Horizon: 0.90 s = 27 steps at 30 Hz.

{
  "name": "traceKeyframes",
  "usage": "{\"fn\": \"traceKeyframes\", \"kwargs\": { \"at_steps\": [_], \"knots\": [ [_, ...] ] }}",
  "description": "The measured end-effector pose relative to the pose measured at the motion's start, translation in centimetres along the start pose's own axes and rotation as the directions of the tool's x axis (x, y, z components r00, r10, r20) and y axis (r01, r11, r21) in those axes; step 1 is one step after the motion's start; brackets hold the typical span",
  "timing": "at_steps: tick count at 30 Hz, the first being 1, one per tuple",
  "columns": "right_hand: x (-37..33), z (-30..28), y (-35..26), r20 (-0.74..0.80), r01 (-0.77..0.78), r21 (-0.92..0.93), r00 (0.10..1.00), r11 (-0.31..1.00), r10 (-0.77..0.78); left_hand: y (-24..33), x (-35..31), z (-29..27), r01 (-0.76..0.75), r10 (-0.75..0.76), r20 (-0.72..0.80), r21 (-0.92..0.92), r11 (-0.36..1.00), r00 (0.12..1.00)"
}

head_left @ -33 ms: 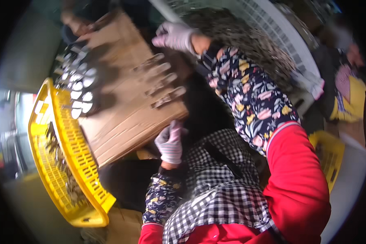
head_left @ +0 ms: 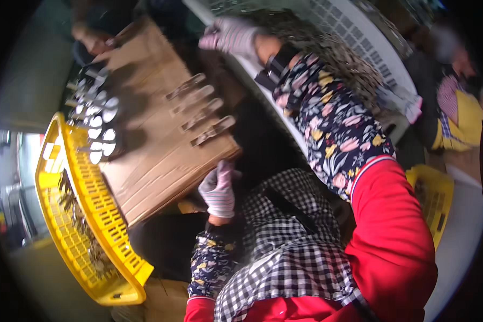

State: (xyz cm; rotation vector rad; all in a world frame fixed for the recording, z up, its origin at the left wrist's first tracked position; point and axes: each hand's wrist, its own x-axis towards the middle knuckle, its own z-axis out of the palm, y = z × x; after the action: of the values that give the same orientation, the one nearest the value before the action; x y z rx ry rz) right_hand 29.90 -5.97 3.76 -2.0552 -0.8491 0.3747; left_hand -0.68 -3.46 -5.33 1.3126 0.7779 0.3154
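Observation:
My left hand (head_left: 218, 190), in a striped knit glove, is at the near right corner of a cardboard sheet (head_left: 145, 177). Its fingers are curled with the thumb up; whatever they may hold is hidden. Beyond the far right side of the cardboard, my right hand (head_left: 231, 38), gloved alike, is closed above the rim of a large white basket (head_left: 284, 115). I cannot make out anything in it. Several flat metal pieces (head_left: 212, 130) with rounded ends lie in a row along the cardboard's right side. Shiny round-ended metal pieces (head_left: 95, 135) cluster at its left edge.
Many small metal pieces (head_left: 327, 59) fill the white basket. A yellow slatted basket (head_left: 118, 231) with metal pieces stands at the left, another yellow basket (head_left: 432, 206) at the right. Across the cardboard is another person's hand (head_left: 95, 42); a person in yellow (head_left: 469, 126) is at far right.
The view has shifted a little, so the cardboard and its pieces appear slightly further left. My right hand is slightly higher in the picture. The pieces on the cardboard keep their arrangement.

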Motion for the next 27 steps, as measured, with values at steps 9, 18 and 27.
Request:
{"fn": "traceKeyframes", "kwargs": {
  "at_steps": [9,18,27],
  "knots": [
    [-15.5,-14.2,19.0,0.047,-0.484,-0.456,0.825,0.747,0.563,0.7,-0.1,0.5,-0.061,0.059,0.014,0.171,0.983,0.998],
    [-14.4,-5.0,17.3,0.112,-0.335,-0.667,0.838,0.665,0.534,1.3,-0.3,-0.8,-0.158,0.151,0.049,0.266,0.951,0.987],
    [-16.6,-8.9,32.3,0.234,-0.099,-0.750,0.885,0.654,0.402,0.6,-0.6,0.4,0.013,-0.013,0.003,0.109,0.994,1.000]
  ]
}}
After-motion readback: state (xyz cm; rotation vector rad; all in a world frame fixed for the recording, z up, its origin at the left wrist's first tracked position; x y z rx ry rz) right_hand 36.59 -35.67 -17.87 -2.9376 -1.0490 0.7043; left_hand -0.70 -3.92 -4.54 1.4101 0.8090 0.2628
